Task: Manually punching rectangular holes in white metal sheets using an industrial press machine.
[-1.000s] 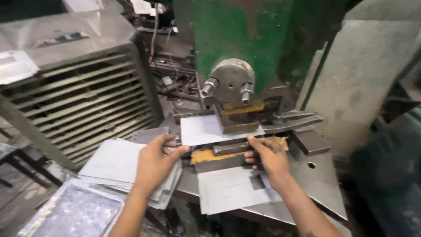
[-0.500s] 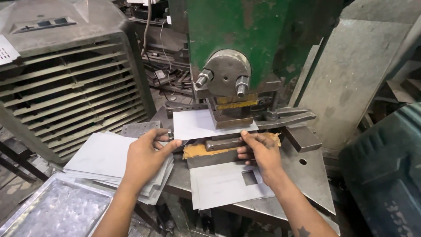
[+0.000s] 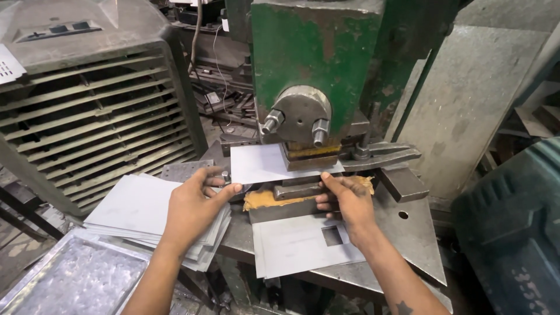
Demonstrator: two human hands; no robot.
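A thin grey metal sheet (image 3: 262, 164) lies flat under the ram of a green punch press (image 3: 315, 64). My left hand (image 3: 195, 207) pinches the sheet's left edge between thumb and fingers. My right hand (image 3: 345, 201) rests on the dark die block (image 3: 294, 191) at the sheet's near right side, fingers curled over it. In front of the die lies a pile of sheets with a square hole (image 3: 303, 245) punched in them.
A stack of blank sheets (image 3: 137, 207) sits at my left on the press table (image 3: 408, 239). A shiny metal tray (image 3: 70, 280) stands low at the left. A large louvred cooler (image 3: 87, 116) fills the left side. A dark green bin (image 3: 513, 233) is at the right.
The view has drawn closer to the press. Both hands stay at the sheet and die, with only small finger shifts.
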